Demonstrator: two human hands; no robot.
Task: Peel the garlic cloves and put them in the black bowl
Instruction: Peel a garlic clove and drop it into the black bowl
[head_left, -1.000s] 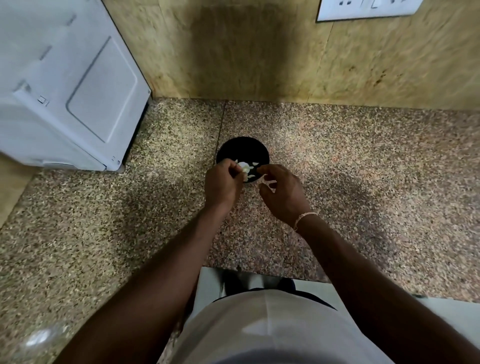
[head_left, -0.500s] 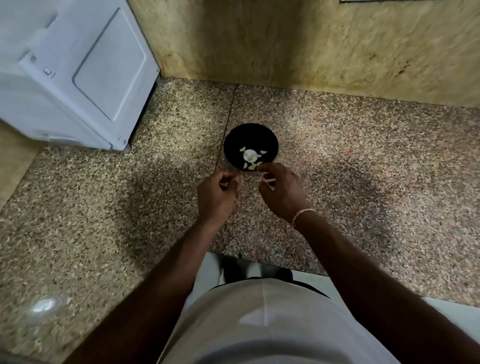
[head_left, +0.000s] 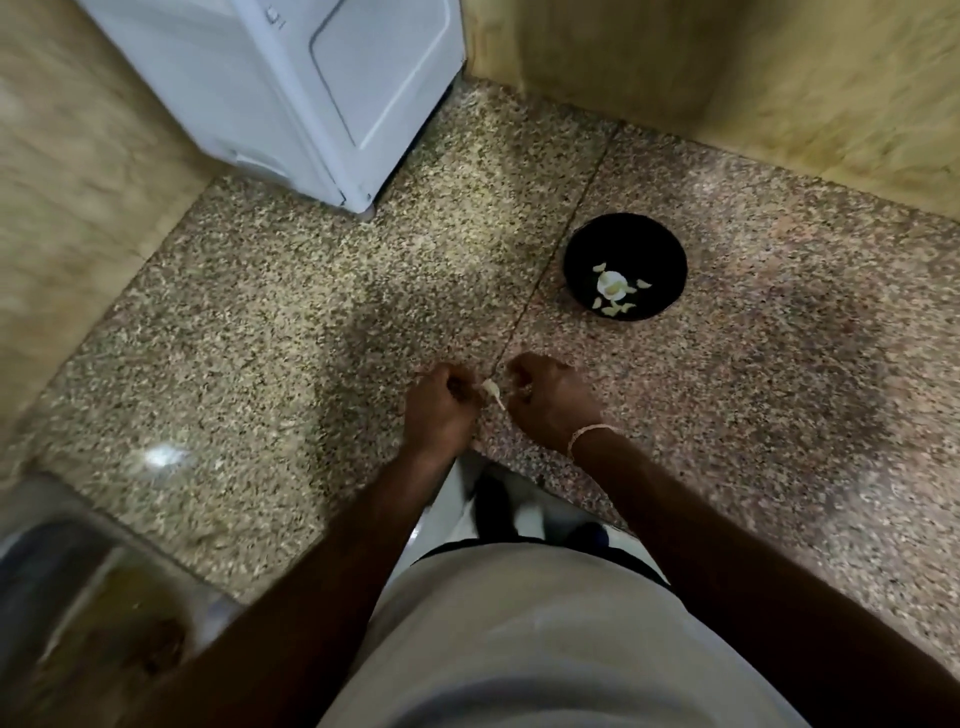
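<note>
While a garlic clove (head_left: 490, 388) sits pinched between my two hands over the counter (head_left: 291, 312), I read the left hand (head_left: 440, 410) as curled around it and the right hand (head_left: 550, 402) as pinching its trailing skin. My black bowl (head_left: 670, 249), holding pale peeled pieces, stands well apart beyond the right hand. A slip here could drop the clove onto the speckled stone, where it would be hard to spot.
</note>
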